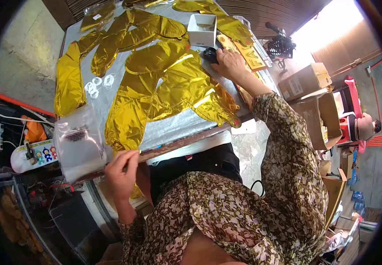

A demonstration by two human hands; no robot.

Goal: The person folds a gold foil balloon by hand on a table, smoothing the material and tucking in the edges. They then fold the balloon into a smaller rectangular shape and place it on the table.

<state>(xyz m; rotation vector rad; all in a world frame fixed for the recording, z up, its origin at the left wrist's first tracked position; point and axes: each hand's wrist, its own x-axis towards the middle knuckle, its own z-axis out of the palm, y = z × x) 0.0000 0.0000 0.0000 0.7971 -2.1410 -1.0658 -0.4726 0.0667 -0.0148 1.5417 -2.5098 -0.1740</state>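
Several flat gold foil balloons (173, 84) lie spread over the silver-grey table top (166, 130). At the table's front edge, my left hand (122, 172) has its thumb and fingers pinched together at the lower tip of the nearest foil balloon. My right hand (231, 64) reaches to the far right of the table, its fingers wrapped over a small black object (210, 55). Just behind that object stands an open white box (202, 31). Yellow printed cards (250, 55) lie to the right of my right hand.
White string loops (94, 86) and clear plastic bags (80, 145) lie on the table's left side. Cardboard boxes (303, 84) stand on the right, beyond them a person in pink and red (354, 126). A white bag with cartoon figures (34, 157) is at the left.
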